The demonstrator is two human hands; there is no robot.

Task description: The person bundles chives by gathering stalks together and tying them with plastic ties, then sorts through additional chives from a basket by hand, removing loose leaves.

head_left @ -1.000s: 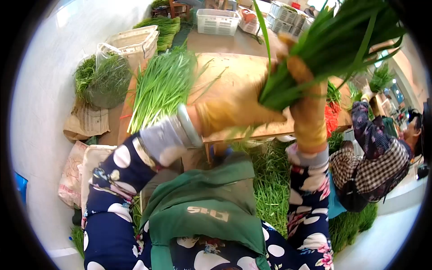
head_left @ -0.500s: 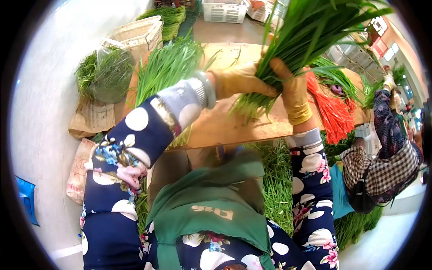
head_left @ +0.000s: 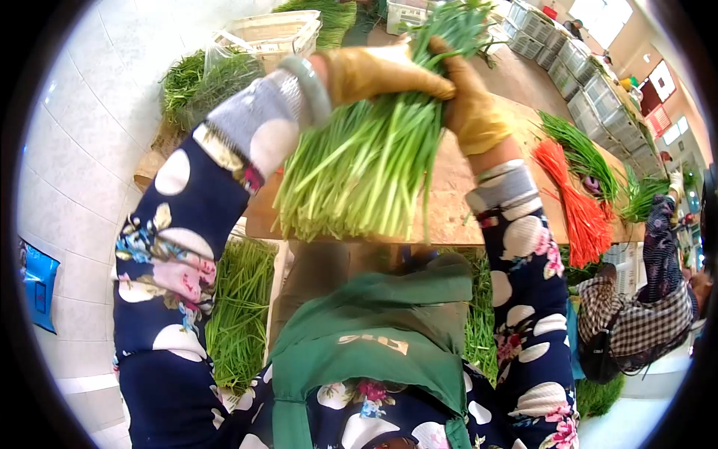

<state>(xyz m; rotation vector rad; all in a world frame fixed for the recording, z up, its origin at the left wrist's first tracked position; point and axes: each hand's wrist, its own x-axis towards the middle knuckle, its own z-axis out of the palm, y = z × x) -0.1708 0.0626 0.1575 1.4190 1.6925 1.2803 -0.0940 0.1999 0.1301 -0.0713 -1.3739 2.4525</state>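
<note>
Over a tan wooden table, the long-stemmed green leafy bunch has just swung its pale ends toward the near edge, so they face the body (slightly uneven). The yellow-gloved left hand and yellow-gloved right hand clasp its upper part; red plastic strands lie rightward.

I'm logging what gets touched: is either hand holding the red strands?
No, the left hand and right hand grip the green bunch, and the red strands lie apart from them.
</note>
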